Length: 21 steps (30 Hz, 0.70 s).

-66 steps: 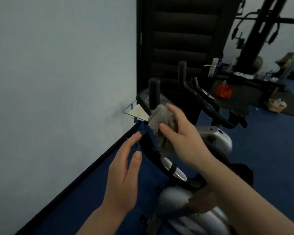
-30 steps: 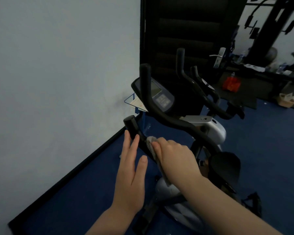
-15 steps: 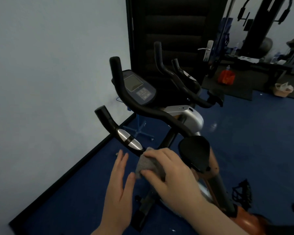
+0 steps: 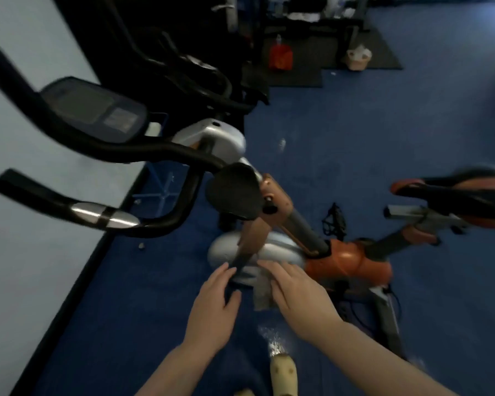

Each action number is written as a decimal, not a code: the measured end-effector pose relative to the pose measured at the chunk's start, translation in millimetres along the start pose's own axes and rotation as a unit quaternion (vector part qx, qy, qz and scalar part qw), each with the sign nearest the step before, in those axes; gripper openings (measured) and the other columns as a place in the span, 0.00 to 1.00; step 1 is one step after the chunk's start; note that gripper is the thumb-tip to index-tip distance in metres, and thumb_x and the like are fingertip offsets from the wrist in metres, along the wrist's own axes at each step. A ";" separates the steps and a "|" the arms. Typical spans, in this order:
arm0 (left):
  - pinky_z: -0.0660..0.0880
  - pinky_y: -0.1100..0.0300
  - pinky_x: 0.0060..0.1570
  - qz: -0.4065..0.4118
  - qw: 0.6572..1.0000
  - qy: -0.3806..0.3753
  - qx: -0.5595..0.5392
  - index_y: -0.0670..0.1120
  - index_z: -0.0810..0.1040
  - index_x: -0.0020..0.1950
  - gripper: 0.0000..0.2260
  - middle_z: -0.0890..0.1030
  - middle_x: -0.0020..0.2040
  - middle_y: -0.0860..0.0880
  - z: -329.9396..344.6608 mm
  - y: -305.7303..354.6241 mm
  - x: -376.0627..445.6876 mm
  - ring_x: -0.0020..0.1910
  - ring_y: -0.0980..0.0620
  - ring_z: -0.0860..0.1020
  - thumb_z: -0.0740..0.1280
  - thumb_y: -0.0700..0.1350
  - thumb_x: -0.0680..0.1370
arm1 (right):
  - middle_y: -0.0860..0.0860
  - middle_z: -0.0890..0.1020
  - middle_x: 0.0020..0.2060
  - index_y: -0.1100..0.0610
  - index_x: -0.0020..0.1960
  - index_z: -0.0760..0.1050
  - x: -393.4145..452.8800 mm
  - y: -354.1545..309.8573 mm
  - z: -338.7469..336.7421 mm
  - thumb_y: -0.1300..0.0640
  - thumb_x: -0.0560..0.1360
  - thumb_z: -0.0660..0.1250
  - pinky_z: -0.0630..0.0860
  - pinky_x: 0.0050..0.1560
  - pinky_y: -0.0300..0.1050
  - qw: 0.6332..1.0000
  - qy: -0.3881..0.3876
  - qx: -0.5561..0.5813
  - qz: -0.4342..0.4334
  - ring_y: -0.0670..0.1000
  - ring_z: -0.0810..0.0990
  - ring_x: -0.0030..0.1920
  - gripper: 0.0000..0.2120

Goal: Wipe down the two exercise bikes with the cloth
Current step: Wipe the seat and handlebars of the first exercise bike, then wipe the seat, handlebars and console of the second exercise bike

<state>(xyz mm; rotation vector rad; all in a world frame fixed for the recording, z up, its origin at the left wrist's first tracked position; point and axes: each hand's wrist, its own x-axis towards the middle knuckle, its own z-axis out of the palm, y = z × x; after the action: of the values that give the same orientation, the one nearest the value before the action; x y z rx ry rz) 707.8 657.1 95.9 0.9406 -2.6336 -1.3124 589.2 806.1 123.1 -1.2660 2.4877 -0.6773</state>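
The near exercise bike has black handlebars, a console, a silver flywheel housing and an orange body. Its black and orange saddle is at the right. My right hand holds the grey cloth against the lower edge of the silver housing. My left hand is beside it with straight fingers, the fingertips at the dark front strut. The second bike stands behind, with its handlebars by the dark door.
A pale wall with black skirting runs along the left. On the blue floor are a pedal, a blue wire stand, a red object and a basket. My shoe shows at the bottom.
Both hands have dropped from the left handlebar grip to the silver housing low on the near bike. The view has tipped down with them, and the cloth stays in my right hand.
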 end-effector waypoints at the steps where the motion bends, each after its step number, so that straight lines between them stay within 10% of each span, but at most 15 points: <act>1: 0.57 0.64 0.69 0.010 1.000 -0.025 0.012 0.57 0.66 0.72 0.20 0.60 0.73 0.63 9.4 3.4 5.0 0.72 0.64 0.57 0.62 0.48 0.80 | 0.45 0.75 0.60 0.44 0.74 0.58 -9.1 10.9 3.8 0.50 0.81 0.54 0.74 0.49 0.42 0.999 0.006 -0.001 0.044 0.47 0.73 0.60 0.21; 13: 0.59 0.60 0.70 0.101 0.919 -0.354 0.141 0.51 0.63 0.75 0.23 0.61 0.76 0.55 189.0 87.9 -3.2 0.74 0.54 0.61 0.59 0.50 0.80 | 0.46 0.79 0.55 0.46 0.62 0.67 -185.2 147.8 -6.5 0.55 0.75 0.61 0.70 0.40 0.44 0.934 -0.071 -0.043 0.348 0.51 0.77 0.53 0.16; 21: 0.65 0.58 0.68 0.165 0.886 -0.389 0.191 0.52 0.64 0.74 0.22 0.63 0.75 0.56 312.9 189.2 -6.6 0.71 0.54 0.65 0.60 0.51 0.80 | 0.45 0.78 0.54 0.46 0.59 0.68 -294.1 258.0 -64.8 0.53 0.74 0.62 0.73 0.46 0.45 0.893 -0.081 -0.004 0.442 0.51 0.77 0.54 0.13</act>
<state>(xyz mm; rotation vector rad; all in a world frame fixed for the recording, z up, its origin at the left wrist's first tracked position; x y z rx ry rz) 524.4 968.1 37.6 -0.1204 -3.5142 -1.2845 555.1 1194.9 52.5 -0.0793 2.5336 -0.2946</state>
